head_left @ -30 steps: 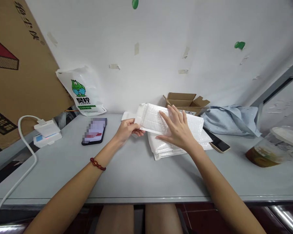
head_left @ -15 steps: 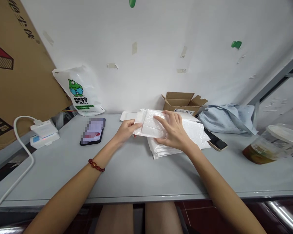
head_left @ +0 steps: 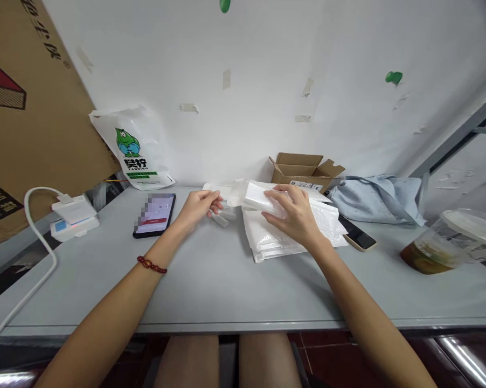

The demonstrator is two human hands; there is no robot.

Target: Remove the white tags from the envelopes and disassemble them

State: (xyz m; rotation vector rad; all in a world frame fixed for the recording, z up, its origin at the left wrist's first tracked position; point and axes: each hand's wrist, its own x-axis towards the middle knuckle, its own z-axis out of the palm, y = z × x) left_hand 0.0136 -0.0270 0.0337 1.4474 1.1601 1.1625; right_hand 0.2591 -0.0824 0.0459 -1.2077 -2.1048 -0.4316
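Note:
My right hand (head_left: 293,213) grips a small white bubble mailer (head_left: 259,195), its fingers over the top and its thumb at the near side. The mailer is tilted above a stack of white bubble mailers (head_left: 263,240) on the desk. To its left, my left hand (head_left: 200,209) is closed in a pinch, apart from the mailer. A translucent strip (head_left: 221,220), smeared by motion, trails from the left fingers toward the mailer's open-looking flap (head_left: 237,192). A red bead bracelet (head_left: 152,265) circles the left wrist.
A phone with a lit screen (head_left: 156,215) lies left on the grey desk (head_left: 210,285). Behind are a printed plastic bag (head_left: 132,148) and an open cardboard box (head_left: 299,167). At right are a dark phone (head_left: 358,234), a light-blue cloth bag (head_left: 376,196) and a drink cup (head_left: 437,245).
My left hand has left the mailer's edge and moved left, with a translucent strip now showing. The mailer has tilted in my right hand. The lit phone's screen looks different.

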